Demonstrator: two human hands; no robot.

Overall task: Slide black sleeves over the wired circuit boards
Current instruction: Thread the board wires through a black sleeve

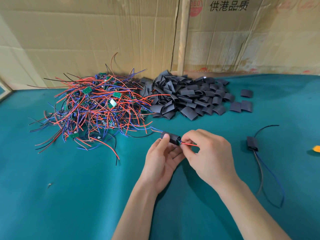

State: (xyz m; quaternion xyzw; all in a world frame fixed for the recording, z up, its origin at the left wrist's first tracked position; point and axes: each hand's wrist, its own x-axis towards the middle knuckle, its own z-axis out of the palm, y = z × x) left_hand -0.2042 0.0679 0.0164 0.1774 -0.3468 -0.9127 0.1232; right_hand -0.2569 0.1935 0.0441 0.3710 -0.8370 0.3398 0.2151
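Teal felt covers the table [69,196], and nearest the camera two bare forearms reach in from the lower edge. The left hand [160,163] lies palm up, its thumb pressed onto a black sleeve [170,138] that it holds just above the cloth. The right hand [207,156] pinches a red wire [189,144] where it comes out of the sleeve's right end; a bit of green board shows inside that opening, and blue and red leads trail from the left end. To the right, well apart from the hands, a finished sleeved board [252,143] lies flat with black, blue and grey leads running from both ends. An orange object [317,148] is cut off at the right edge. A small scrap [50,185] lies on the felt at lower left. Farther back, a tangled heap of wired circuit boards [97,108], red, blue and black leads with green boards among them, lies left of centre, touching a pile of black sleeves [187,97] beside it; a few loose sleeves [241,106] lie just right of that pile. Flattened cardboard [103,37] printed with characters stands behind as a wall.
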